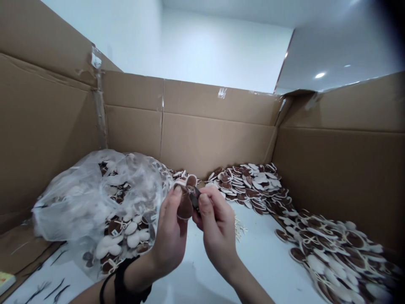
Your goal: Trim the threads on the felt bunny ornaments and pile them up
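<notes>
Brown charm [185, 207], one, between left hand [171, 240], right hand [217, 230], one plastic bag [91, 198]

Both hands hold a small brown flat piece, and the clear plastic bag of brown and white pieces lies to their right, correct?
No. The head view shows the clear plastic bag lying to their left, not right. The left hand and right hand do hold the small brown flat piece together.

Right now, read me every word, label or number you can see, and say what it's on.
None can be read.
Cardboard box walls: bare, no print.
Brown charm between left hand and right hand: no lettering shows.
Yellow item at lower left edge: too blurred.
</notes>
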Motion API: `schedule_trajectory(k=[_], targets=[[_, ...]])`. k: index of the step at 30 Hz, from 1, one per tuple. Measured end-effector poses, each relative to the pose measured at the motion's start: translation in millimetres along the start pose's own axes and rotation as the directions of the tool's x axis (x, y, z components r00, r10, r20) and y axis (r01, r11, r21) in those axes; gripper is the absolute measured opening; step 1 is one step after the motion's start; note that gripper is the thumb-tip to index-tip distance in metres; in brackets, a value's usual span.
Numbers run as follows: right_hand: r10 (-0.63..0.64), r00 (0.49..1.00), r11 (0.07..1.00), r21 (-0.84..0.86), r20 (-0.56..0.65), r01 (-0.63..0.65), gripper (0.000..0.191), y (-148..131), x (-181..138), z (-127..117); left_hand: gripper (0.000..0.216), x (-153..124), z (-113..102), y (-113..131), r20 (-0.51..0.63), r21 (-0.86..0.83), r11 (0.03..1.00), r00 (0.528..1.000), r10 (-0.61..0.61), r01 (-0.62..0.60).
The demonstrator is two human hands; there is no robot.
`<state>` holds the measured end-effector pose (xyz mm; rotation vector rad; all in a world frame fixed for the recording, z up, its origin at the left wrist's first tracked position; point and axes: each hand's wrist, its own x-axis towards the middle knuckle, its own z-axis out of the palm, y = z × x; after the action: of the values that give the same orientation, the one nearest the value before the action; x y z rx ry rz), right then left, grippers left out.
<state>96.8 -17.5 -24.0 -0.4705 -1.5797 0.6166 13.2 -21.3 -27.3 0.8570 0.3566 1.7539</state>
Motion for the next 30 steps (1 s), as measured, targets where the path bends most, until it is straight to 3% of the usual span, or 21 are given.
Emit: schedule_trajectory(k=[2,5,10,12,14,16,18,19,22,27,30], targets=[[0.111,0.992,0.964,0.235,0.063,-0.123,0.028,-2,1,0,0.026,-1,1,2,0.007,-0.007,1.0,1.0,0.006,-0.006],[0.204,0.956,0.816,0.503,0.211,-0.285,0.03,-2,3,-1,0.025,-2,3,5,0.032,-0.012,1.0,0.999,0.011,-0.01],[0.279,0.896,0.588,0.677,0.345,-0.443,0.031,-1,5,-2,0.023,-5,7,10,0.059,-0.026,0.999,0.998,0.027,-0.025],[0.282,0.88,0.539,0.695,0.383,-0.476,0.03,-2,6,-2,0.024,-5,7,11,0.064,-0.012,0.999,0.997,0.037,-0.036],[0.253,0.893,0.582,0.679,0.372,-0.448,0.029,-3,5,-2,0.025,-4,6,10,0.103,0.017,0.998,0.993,0.065,-0.067],[0.22,0.942,0.747,0.578,0.253,-0.33,0.03,-7,2,-3,0.024,-1,1,8,0.157,0.077,0.986,0.979,0.133,-0.146],[0.161,0.984,0.927,0.331,0.073,-0.176,0.032,-12,-3,-6,0.022,2,-6,5,0.22,0.179,0.946,0.948,0.23,-0.27],[0.127,0.992,0.974,0.189,0.0,-0.125,0.032,-15,-6,-7,0.021,3,-9,3,0.256,0.233,0.911,0.925,0.28,-0.34],[0.09,0.995,0.996,-0.017,-0.051,-0.091,0.03,-22,-11,-11,0.021,6,-19,0,0.37,0.357,0.79,0.852,0.371,-0.499],[0.13,0.991,0.973,0.19,0.035,-0.134,0.01,-22,-6,-11,0.021,8,-20,-1,0.46,0.463,0.623,0.772,0.439,-0.63],[0.148,0.987,0.938,0.308,0.055,-0.158,0.011,-19,-3,-11,0.023,9,-18,-1,0.493,0.463,0.604,0.755,0.433,-0.649]])
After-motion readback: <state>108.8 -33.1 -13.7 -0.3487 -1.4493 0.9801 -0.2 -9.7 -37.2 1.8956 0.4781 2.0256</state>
